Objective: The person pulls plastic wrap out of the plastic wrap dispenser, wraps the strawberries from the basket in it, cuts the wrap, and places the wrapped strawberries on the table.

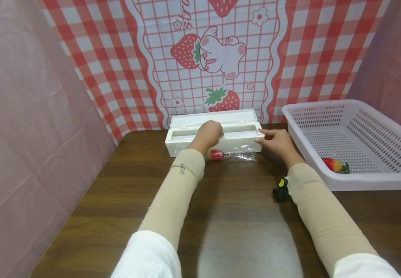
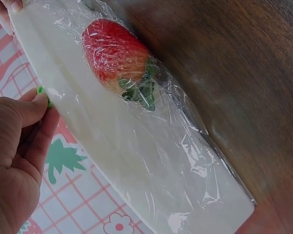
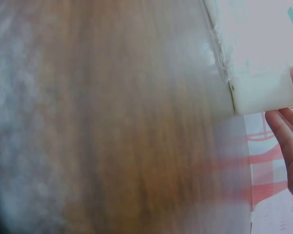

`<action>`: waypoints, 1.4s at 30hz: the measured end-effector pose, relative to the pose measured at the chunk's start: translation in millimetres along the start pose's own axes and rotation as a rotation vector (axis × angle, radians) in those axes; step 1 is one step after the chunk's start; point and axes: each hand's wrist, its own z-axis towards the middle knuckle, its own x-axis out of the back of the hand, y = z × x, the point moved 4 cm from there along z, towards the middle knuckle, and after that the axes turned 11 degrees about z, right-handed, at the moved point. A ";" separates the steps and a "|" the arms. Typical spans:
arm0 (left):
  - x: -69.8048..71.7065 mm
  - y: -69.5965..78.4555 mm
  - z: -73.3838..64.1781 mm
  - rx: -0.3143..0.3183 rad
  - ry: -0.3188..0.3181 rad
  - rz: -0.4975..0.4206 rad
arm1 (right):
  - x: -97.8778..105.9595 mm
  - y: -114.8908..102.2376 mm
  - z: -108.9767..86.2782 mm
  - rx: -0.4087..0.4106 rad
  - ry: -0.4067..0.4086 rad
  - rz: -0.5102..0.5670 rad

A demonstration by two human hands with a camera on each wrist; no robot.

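A long white cling film dispenser (image 1: 231,144) stands at the back of the table with its lid (image 1: 214,117) raised. Clear film (image 2: 185,146) hangs over its front and covers a red strawberry (image 2: 112,53) with green leaves, which lies against the front of the dispenser. My left hand (image 1: 208,133) is over the middle of the dispenser; its thumb and fingers pinch a small green slider (image 2: 50,100) at the edge, mostly hidden by the fingertips. My right hand (image 1: 278,144) grips the dispenser's right end between thumb and fingers.
At the right stands a white perforated basket (image 1: 374,177) with a red-yellow strawberry (image 1: 332,165) inside. A black wrist camera (image 1: 281,191) hangs at my right wrist. Behind the dispenser rises a red-checked cloth (image 1: 117,69); a pink cloth (image 1: 30,135) borders the left side.
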 end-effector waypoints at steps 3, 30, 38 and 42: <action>0.5 -1.3 -0.9 0.000 0.006 -0.001 | 0.2 -0.5 -0.3 0.008 -0.003 -0.001; -3.0 -9.3 -8.0 0.015 -0.010 -0.021 | -2.3 3.0 0.1 0.002 0.003 0.003; -2.1 -11.7 -9.9 0.041 -0.031 -0.042 | -1.3 0.5 -0.5 -0.001 0.013 -0.001; -1.5 -12.6 -10.0 0.045 -0.029 -0.042 | 0.2 0.0 -1.0 -0.004 0.024 -0.006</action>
